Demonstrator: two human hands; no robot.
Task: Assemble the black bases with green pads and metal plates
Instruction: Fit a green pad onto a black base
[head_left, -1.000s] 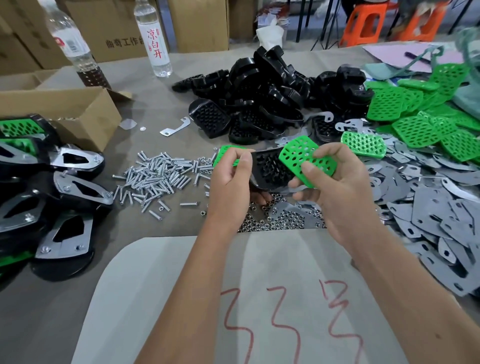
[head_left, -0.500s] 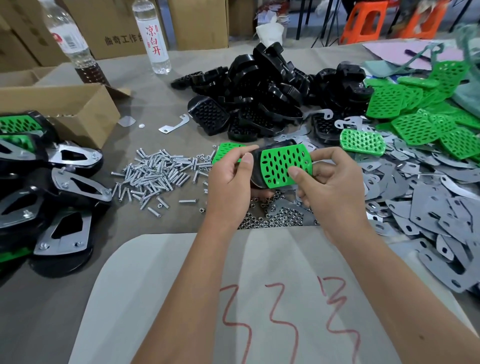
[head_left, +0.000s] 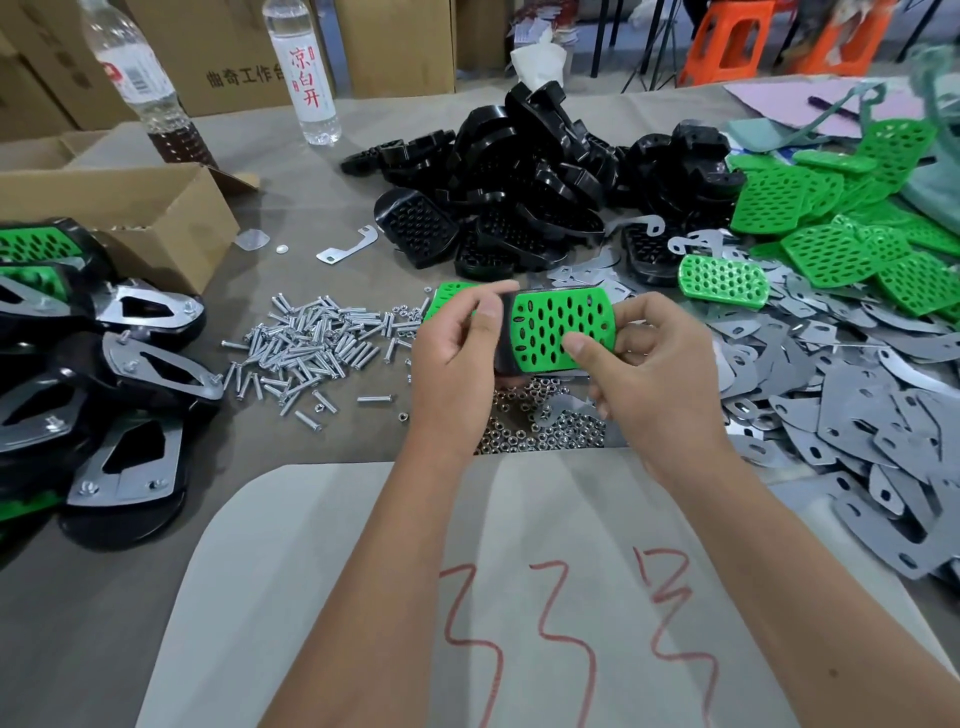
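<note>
Green pad (on black base) | between both hands' fingers

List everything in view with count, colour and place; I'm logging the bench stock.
black bases: pile, black, table centre back
green pads: pile, green, right back
metal plates: heap, grey, right
screws: heap, silver, left of hands
nuts: heap, silver, under hands
finished units: several, left edge
bottles: two, clear, back left
left hand, right hand: both grip a base with pad
</note>
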